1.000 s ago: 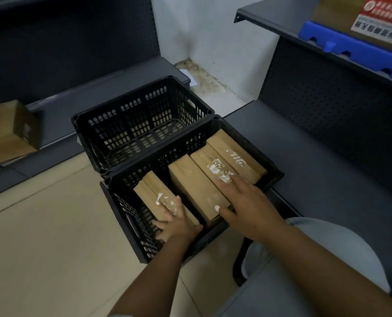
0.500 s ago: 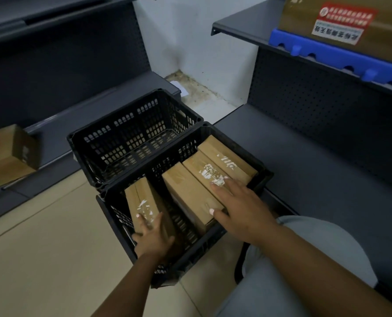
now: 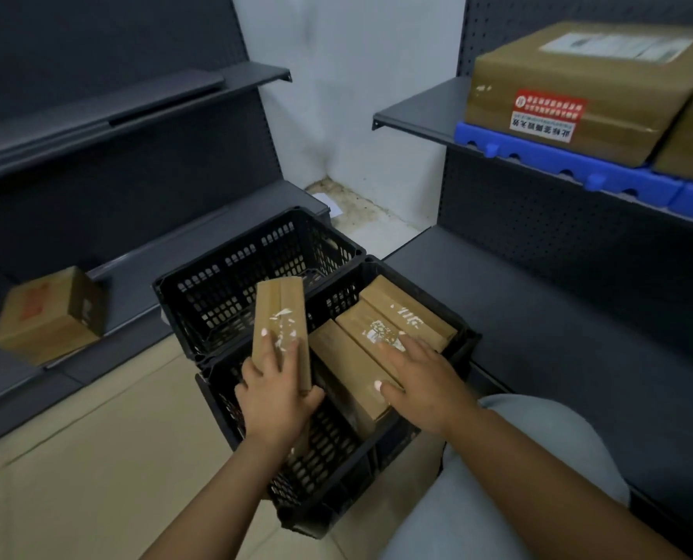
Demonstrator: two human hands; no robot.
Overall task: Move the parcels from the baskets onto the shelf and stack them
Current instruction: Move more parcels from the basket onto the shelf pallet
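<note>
Two black plastic baskets stand on the floor. The far basket (image 3: 231,284) holds nothing that I can see. The near basket (image 3: 464,341) holds three brown parcels (image 3: 407,313) standing side by side. My left hand (image 3: 274,402) grips a fourth brown parcel (image 3: 282,313) by its lower end and holds it upright above the near basket's left part. My right hand (image 3: 421,381) lies with spread fingers on the tops of the parcels in the basket, thumb on the nearest parcel (image 3: 348,369). The grey bottom shelf (image 3: 559,341) runs along the right.
On the upper right shelf (image 3: 413,115) a large brown box (image 3: 579,86) sits on a blue pallet (image 3: 559,163). A brown carton (image 3: 49,313) rests on the left shelving's low board. My knee in light trousers (image 3: 518,478) is beside the near basket. Beige floor lies to the left.
My left hand has lifted its parcel up out of the near basket and turned it upright. My right hand stays on the parcels in the basket. The view has tilted upward.
</note>
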